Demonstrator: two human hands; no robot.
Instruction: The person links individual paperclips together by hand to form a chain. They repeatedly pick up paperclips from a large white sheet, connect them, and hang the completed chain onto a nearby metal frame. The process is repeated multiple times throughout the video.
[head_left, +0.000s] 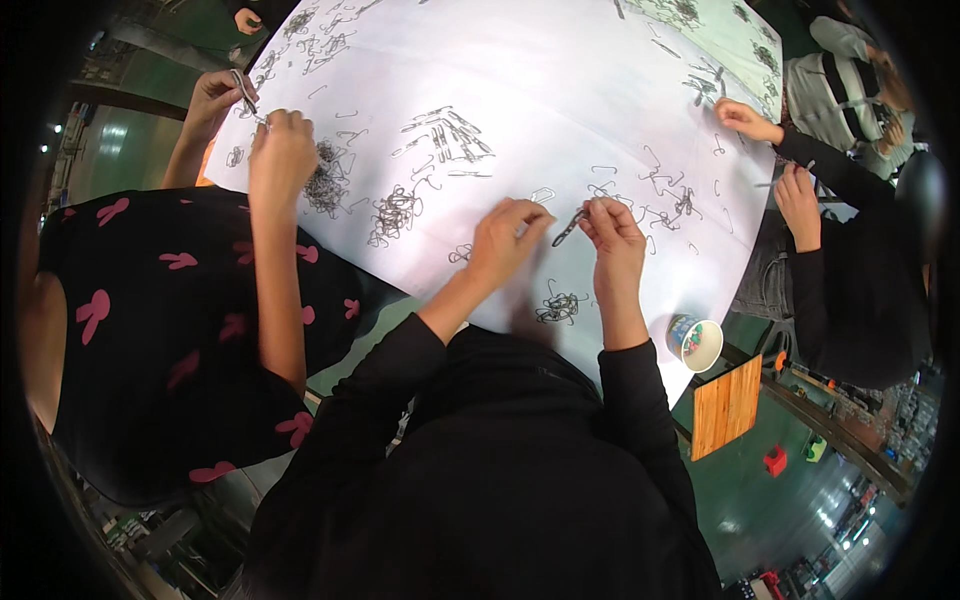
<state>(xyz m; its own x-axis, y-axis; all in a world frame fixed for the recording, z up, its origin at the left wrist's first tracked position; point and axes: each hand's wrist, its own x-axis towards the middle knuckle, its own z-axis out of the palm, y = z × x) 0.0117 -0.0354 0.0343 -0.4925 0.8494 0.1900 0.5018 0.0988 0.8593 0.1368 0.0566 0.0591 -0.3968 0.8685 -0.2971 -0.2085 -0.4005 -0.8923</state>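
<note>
The dark slim piece (569, 230) is above the near part of the table, its far end pinched between thumb and fingertips of the right hand (615, 235). The left hand (503, 240) is curled beside it; whether it grips anything cannot be told. Handling estimate: light, stiff, smooth; hold by 1 end. Surface: white-covered table (560, 90), wire hooks (395, 213) in tangled piles at left, cup (706, 345) at near right. Room: green floor (745, 490), wooden board (727, 407) at right.

Both forearms (637, 382) reach forward; the left hand (501, 243) bends its fingers toward the thumb, the right hand (617, 236) pinches (thumb against fingers).
</note>
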